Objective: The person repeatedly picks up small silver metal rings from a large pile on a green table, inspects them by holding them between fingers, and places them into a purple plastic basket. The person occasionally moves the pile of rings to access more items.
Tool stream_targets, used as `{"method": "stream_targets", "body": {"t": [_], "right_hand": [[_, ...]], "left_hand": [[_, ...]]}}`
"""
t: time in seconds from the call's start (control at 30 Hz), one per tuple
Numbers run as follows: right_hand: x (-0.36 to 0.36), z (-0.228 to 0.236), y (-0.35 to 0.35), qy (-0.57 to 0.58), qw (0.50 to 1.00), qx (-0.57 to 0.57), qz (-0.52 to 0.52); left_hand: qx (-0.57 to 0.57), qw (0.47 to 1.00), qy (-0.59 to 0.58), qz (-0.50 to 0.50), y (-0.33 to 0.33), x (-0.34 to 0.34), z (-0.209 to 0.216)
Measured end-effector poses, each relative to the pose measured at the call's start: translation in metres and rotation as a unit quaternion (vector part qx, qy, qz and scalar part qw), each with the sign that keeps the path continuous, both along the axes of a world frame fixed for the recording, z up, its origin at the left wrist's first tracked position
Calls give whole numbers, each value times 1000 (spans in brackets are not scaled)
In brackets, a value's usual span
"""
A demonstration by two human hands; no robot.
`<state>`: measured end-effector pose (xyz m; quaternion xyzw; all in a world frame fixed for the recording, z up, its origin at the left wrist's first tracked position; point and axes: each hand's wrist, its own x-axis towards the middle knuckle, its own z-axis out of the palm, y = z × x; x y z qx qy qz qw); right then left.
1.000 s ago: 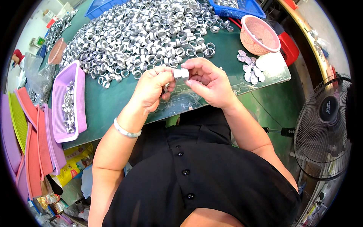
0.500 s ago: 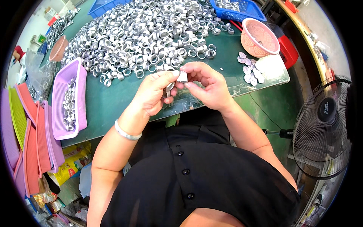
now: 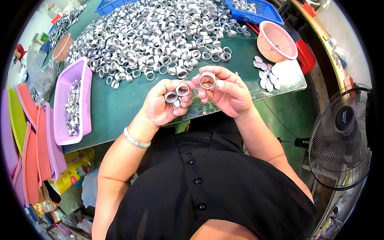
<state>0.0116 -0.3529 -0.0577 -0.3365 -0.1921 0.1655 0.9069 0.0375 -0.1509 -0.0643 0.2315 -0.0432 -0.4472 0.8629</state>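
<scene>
My left hand (image 3: 163, 103) is closed around several grey metal rings (image 3: 171, 97), their round openings facing up. Between the thumb and fingers of my right hand (image 3: 229, 91) is a single metal ring (image 3: 207, 81), tilted so its hole shows. Both hands are close together above the near edge of the green table (image 3: 116, 116). Just beyond them spreads a big heap of similar rings (image 3: 148, 40). To the left, a lilac plastic basket (image 3: 86, 116) has more rings lying in it.
Round flat silvery pieces (image 3: 267, 76) lie at the table's right corner, beside a white pad (image 3: 290, 74) and a pink basket (image 3: 294, 48). A blue basket (image 3: 256, 17) stands behind. Stacked coloured baskets (image 3: 30, 160) are at the left; a black fan (image 3: 340, 136) stands at the right.
My hands have moved slightly apart. The ring in my right hand is now turned with its hole in view, and the rings in my left hand show more clearly.
</scene>
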Motion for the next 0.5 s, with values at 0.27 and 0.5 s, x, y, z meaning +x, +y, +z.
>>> {"method": "stream_targets", "body": {"t": [0.27,0.5], "right_hand": [[-4,4,10,-23,995,-87,-50],[-8,17,42,-332,794,-451,-235]], "left_hand": [[77,994,47,66,1,-11,5],[99,982,73,143,7,-24,2]]}}
